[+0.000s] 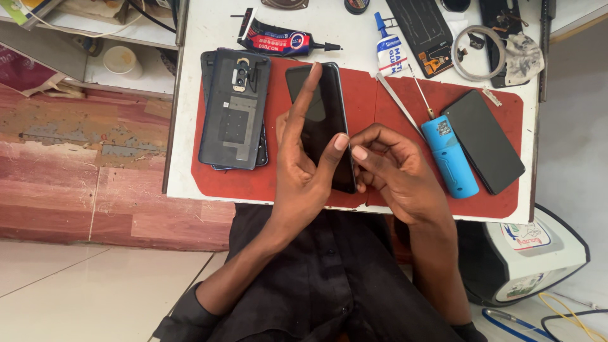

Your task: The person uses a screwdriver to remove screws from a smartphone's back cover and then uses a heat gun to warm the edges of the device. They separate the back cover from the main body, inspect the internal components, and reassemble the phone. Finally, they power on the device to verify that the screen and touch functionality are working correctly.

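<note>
Black glossy slab phone (323,120) lies on red mat (386,101), near worktop (202,25) front edge. Left hand (304,171) grips phone, thumb on right edge, index finger laid flat along glass. Right hand (389,168) curled, thumbnail touching same edge, holding nothing.

Risks:
- thumb pressure on edge may crack glass
- loose grip, phone may slide off front edge
- elbow sweep may knock blue cylindrical tool (449,155) or loose dark back cover (235,107)
</note>
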